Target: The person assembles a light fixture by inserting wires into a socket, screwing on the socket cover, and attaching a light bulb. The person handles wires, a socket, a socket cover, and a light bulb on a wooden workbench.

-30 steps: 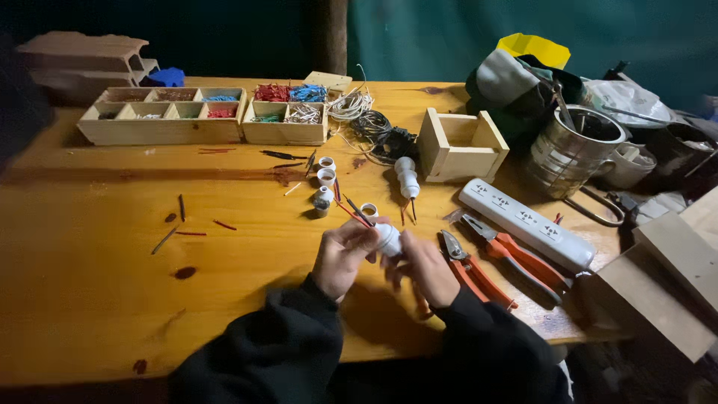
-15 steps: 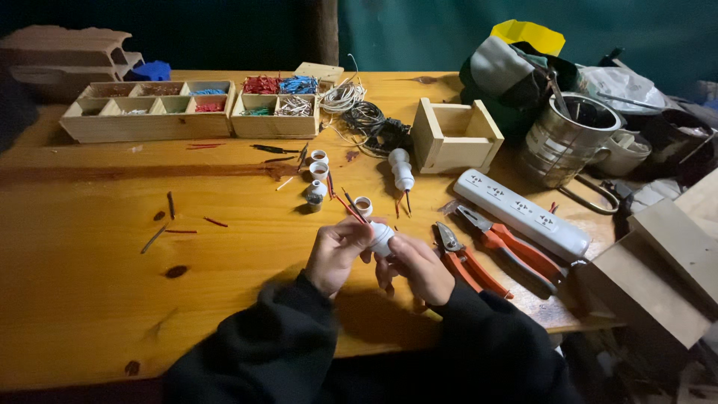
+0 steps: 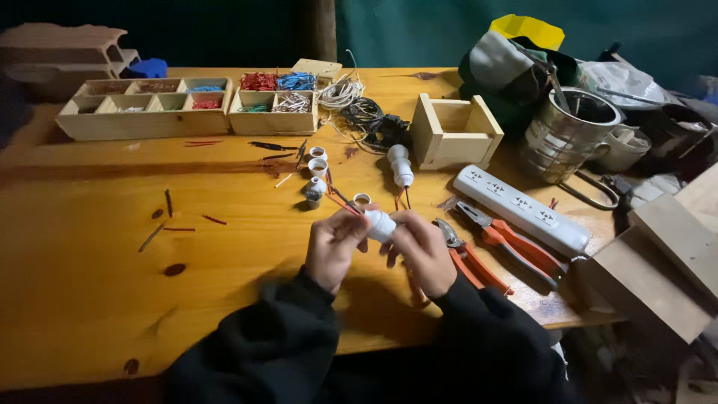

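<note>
Both my hands meet over the wooden table [image 3: 97, 284] around a small white lamp holder [image 3: 381, 224]. My left hand [image 3: 333, 245] pinches its left end, where a red and a dark wire stick out. My right hand [image 3: 420, 251] grips its right side. Just beyond my fingers lie several small white holder parts [image 3: 317, 166] and another white lamp holder with wires [image 3: 401, 167]. Orange-handled pliers [image 3: 511, 246] and a second orange-handled tool [image 3: 465, 256] lie right of my right hand.
A white power strip [image 3: 522, 209] lies to the right. An open wooden box [image 3: 454, 130], a metal sifter cup [image 3: 568, 133] and bags stand behind it. Wooden trays of coloured wire pieces [image 3: 273, 111] [image 3: 142, 107] line the back. Wire scraps [image 3: 167, 203] lie at left.
My hands and the lamp holder have kept nearly the same place; the fingers have shifted slightly on it. The camera view has drifted a little.
</note>
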